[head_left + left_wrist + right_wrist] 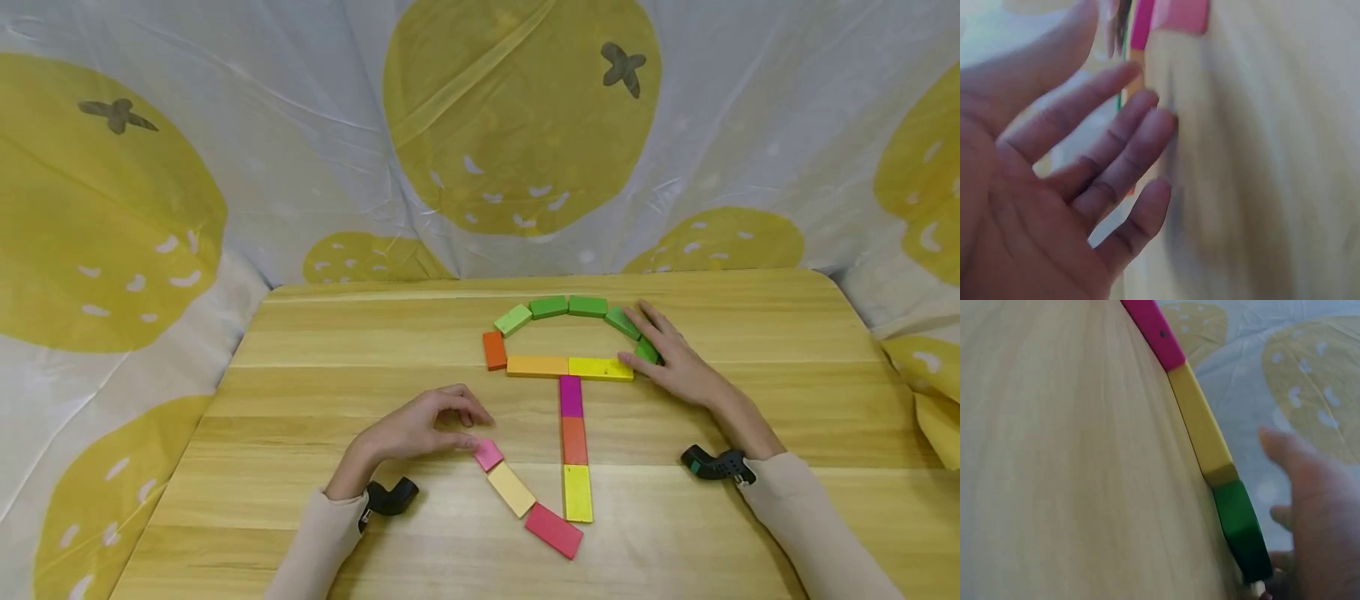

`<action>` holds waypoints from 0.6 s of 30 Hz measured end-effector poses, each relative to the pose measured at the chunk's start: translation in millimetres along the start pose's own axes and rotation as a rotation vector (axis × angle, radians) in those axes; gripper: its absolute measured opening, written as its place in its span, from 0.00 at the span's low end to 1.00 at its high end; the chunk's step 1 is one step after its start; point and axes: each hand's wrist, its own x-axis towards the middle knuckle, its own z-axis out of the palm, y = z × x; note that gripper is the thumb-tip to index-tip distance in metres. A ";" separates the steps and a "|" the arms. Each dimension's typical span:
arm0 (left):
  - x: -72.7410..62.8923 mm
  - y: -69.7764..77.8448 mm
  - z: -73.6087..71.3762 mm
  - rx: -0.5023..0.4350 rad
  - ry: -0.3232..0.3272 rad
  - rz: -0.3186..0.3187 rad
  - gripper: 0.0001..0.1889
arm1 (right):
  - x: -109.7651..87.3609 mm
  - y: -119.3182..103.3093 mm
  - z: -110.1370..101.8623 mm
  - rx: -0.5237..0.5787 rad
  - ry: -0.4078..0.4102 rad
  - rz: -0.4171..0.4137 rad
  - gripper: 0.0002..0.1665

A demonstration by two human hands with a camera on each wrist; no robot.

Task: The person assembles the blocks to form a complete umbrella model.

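Note:
Flat coloured blocks form a dome and stem on the table. My right hand (678,362) lies at the dome's right end, fingers over a green block (622,322), thumb at the yellow block (596,368). Beside it is another green block (1242,528), partly covered in the head view. My left hand (420,423) hovers with loosely bent fingers, thumb tip at a small pink block (488,455); touching or just apart, I cannot tell. From there a cream block (512,490) and a red-pink block (554,531) run diagonally toward the stem's foot. The left palm (1029,231) holds nothing.
The dome also has green blocks (549,307), a light green block (513,320), an orange-red block (495,351) and an orange block (537,366). Magenta (572,396), coral (574,441) and yellow blocks (578,493) make the stem. A patterned cloth (330,167) hangs behind the wooden table (300,367).

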 end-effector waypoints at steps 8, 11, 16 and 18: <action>-5.1 -4.0 -21.1 0.157 0.325 -0.042 0.15 | -15.4 -13.0 -36.2 0.004 0.038 0.038 0.50; -4.1 -2.4 -24.4 0.200 0.425 -0.063 0.19 | -21.1 -17.5 -42.9 -0.061 0.073 0.045 0.51; -0.7 3.1 -25.1 0.303 0.520 -0.098 0.24 | -23.3 -28.7 -40.0 -0.208 0.081 0.095 0.57; 1.4 5.4 -24.0 0.353 0.537 -0.131 0.27 | -22.5 -35.1 -35.9 -0.273 0.085 0.102 0.59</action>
